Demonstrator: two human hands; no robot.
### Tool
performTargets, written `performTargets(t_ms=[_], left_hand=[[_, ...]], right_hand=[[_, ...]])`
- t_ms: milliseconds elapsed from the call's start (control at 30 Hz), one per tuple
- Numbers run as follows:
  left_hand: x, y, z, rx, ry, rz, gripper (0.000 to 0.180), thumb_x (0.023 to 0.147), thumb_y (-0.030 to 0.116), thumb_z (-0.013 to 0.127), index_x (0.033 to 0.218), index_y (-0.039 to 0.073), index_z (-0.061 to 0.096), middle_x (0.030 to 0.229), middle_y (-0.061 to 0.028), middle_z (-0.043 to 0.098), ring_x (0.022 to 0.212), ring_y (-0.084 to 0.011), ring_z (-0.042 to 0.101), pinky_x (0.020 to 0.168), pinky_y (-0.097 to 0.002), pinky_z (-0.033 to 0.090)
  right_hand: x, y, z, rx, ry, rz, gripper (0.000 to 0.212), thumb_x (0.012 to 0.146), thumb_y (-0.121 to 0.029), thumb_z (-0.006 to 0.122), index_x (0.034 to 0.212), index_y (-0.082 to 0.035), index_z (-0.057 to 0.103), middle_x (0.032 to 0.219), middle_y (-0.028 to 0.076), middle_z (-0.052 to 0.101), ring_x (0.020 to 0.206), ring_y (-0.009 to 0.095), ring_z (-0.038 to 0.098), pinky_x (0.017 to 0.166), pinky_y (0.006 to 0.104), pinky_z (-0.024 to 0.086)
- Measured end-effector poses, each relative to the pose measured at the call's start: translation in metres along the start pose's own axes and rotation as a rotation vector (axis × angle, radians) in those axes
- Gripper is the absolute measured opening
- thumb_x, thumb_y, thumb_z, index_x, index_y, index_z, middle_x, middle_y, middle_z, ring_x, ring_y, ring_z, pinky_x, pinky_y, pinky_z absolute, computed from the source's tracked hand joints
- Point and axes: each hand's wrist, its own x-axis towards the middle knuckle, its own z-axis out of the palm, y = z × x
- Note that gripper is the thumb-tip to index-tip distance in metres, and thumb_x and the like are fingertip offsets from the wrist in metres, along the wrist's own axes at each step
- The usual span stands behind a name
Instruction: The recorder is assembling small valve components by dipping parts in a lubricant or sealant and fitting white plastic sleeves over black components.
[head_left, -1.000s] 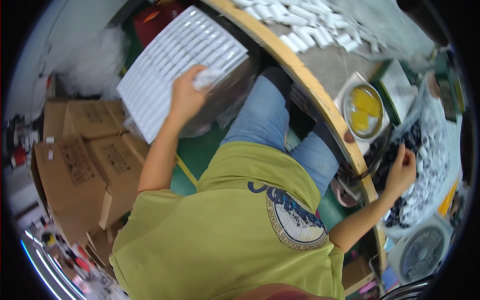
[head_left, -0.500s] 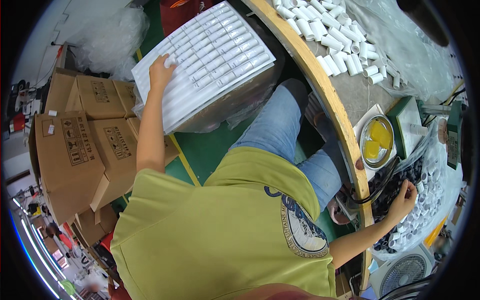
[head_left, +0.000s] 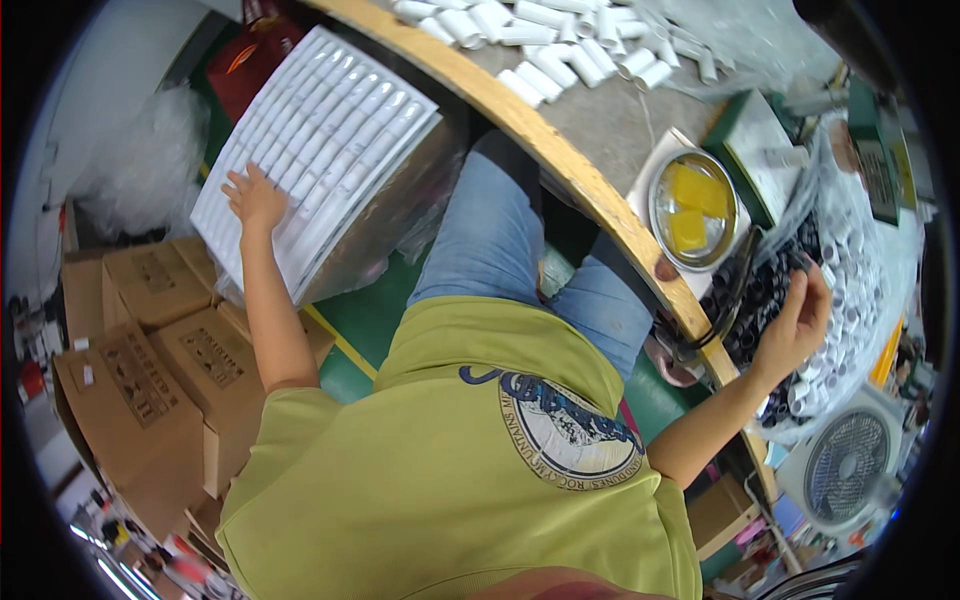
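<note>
My left hand (head_left: 258,200) rests with fingers spread on a white ribbed tray (head_left: 262,258), beside its rows of short white tubes (head_left: 335,125). No tube shows in that hand. At the right, my right hand (head_left: 798,320) is above a heap of small black plastic parts (head_left: 742,315). Its thumb and fingertips pinch a small dark piece (head_left: 800,262), whose exact shape is too small to tell. White cylindrical parts (head_left: 850,290) lie in clear plastic right beside this hand.
A wooden-edged table (head_left: 560,150) curves past my knees, with loose white tubes (head_left: 545,75) on top. Near its edge stands a round metal dish (head_left: 660,215) with yellow blocks, beside a green and white device (head_left: 755,150). Cardboard boxes (head_left: 130,390) stand at left, a fan (head_left: 850,465) at lower right.
My left hand has let go of a white tube and its fingers have spread. My right hand has lifted slightly, pinching a dark piece. The whole view has turned.
</note>
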Motion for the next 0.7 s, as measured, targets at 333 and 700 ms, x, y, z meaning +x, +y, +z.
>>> performTargets(t_ms=[333, 700], left_hand=[[-0.071, 0.277, -0.184, -0.585, -0.141, 1.302, 0.034, 0.081, -0.003, 0.058, 0.115, 0.001, 0.061, 0.130, -0.0130, 0.054, 0.101, -0.0258, 0.062, 0.085, -0.0325, 0.051], [-0.063, 0.312, -0.213, -0.420, -0.354, 1.301, 0.018, 0.076, 0.005, 0.064, 0.090, 0.000, 0.056, 0.083, -0.0115, 0.057, 0.073, -0.0242, 0.055, 0.068, -0.0340, 0.045]], right_hand=[[-0.009, -0.045, 0.044, -0.325, -0.333, -0.280, 0.011, 0.076, -0.006, 0.071, 0.085, -0.004, 0.064, 0.092, 0.008, 0.063, 0.086, 0.028, 0.059, 0.076, 0.0371, 0.045], [-0.022, -0.038, 0.065, -0.473, -0.322, -0.413, 0.013, 0.074, -0.007, 0.070, 0.085, -0.010, 0.066, 0.092, 0.001, 0.061, 0.089, 0.022, 0.056, 0.083, 0.0372, 0.039]])
